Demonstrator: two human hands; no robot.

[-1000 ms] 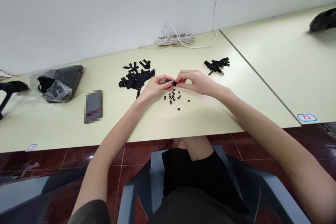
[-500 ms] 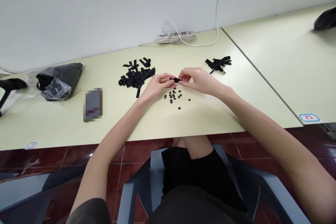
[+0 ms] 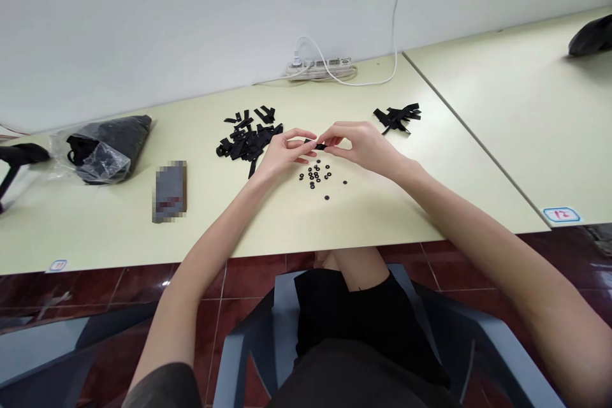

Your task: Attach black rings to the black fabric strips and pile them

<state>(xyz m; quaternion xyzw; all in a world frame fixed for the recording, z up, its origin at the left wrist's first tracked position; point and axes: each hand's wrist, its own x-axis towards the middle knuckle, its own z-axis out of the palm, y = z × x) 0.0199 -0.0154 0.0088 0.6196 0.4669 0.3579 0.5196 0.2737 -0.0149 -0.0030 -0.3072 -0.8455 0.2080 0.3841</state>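
Between my two hands is a short black fabric strip (image 3: 320,146), mostly covered by fingers. My left hand (image 3: 288,152) is closed on its left end with thumb and fingers. My right hand (image 3: 354,142) pinches the other end, fingertips close to the left ones. Just below my hands, small black rings (image 3: 314,174) lie scattered on the table, several of them. A large heap of black strips (image 3: 248,140) is left of my left hand. Beyond my right hand lies a smaller pile of black strips (image 3: 398,118). Whether a ring is in my fingers is hidden.
A power strip (image 3: 320,69) with a white cable (image 3: 394,32) sits against the wall. On the left are a pixelated flat object (image 3: 169,192) and a clear plastic bag (image 3: 108,150) with black material. A seam divides the pale table (image 3: 382,217) on the right.
The fingers have shifted slightly on the strip, and my right fingertips now sit closer to the left hand. The piles and rings stay put.
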